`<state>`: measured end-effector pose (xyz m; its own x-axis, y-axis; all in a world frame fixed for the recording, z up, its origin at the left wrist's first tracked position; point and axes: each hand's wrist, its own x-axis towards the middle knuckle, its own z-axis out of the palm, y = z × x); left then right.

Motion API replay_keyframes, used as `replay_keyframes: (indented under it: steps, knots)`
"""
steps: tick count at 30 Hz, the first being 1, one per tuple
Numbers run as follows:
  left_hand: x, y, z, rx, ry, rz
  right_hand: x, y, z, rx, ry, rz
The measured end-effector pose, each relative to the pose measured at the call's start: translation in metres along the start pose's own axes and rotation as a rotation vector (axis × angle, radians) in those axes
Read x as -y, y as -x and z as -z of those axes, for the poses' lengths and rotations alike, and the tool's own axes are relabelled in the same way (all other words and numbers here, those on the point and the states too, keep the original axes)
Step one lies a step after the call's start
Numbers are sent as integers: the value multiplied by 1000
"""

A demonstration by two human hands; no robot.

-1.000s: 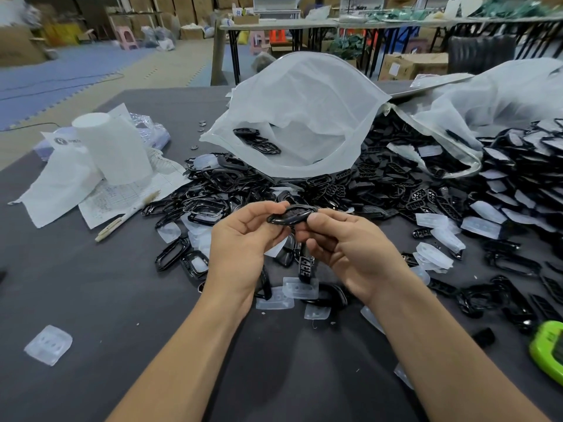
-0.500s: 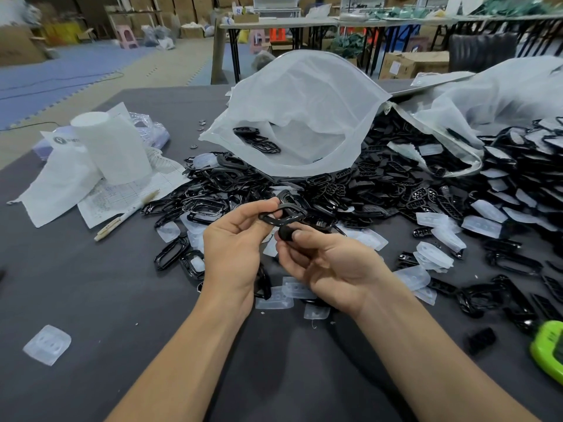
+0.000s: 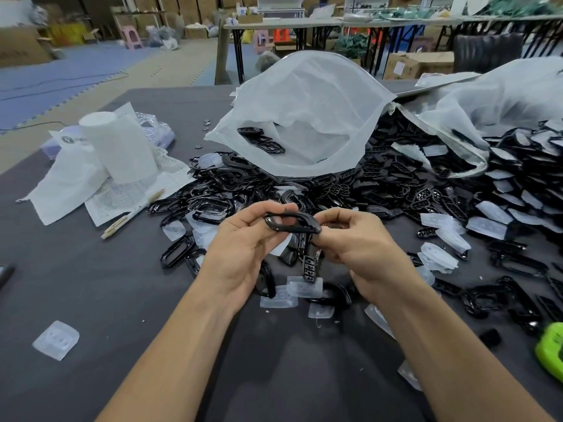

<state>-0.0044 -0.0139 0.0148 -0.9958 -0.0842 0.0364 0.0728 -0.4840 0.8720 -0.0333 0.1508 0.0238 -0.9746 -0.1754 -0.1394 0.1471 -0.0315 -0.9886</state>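
A glossy black plastic frame (image 3: pixel 291 223) is held level above the dark table between both hands. My left hand (image 3: pixel 240 254) pinches its left end between thumb and fingers. My right hand (image 3: pixel 362 251) grips its right end with curled fingers. Below the hands a small black perforated piece (image 3: pixel 310 267) stands among translucent pads (image 3: pixel 304 287). A large heap of black plastic parts (image 3: pixel 380 190) spreads behind the hands. An open white mesh bag (image 3: pixel 307 117) at the back holds a few black frames (image 3: pixel 262 141).
White fabric, a white roll (image 3: pixel 120 147), a printed sheet and a pen (image 3: pixel 134 213) lie at the left. A loose translucent pad (image 3: pixel 56 339) sits front left. A green device (image 3: pixel 550 350) is at the right edge. More parts and pads cover the right side.
Half a second ago the hands were close together over the frame; now they are spread to its two ends and the frame is held level and higher.
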Motion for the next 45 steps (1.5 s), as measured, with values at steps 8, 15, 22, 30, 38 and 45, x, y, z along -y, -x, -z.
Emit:
replay_keyframes:
  steps: [8,15,22,30,38,45]
  knots:
    - [-1,-1,9,183,-119,23,7,2,5,213,-65,-67]
    - [-3,4,11,288,-241,74,3,1,2,111,-166,-103]
    - [3,1,10,107,-465,-44,7,2,2,109,-102,-105]
    - [9,3,-1,-219,-318,81,3,2,-4,-143,-214,65]
    - [11,6,-6,-166,-279,-24,-4,-1,-7,-197,-114,185]
    - [9,4,0,-201,-335,-47,-2,5,-7,108,-150,-83]
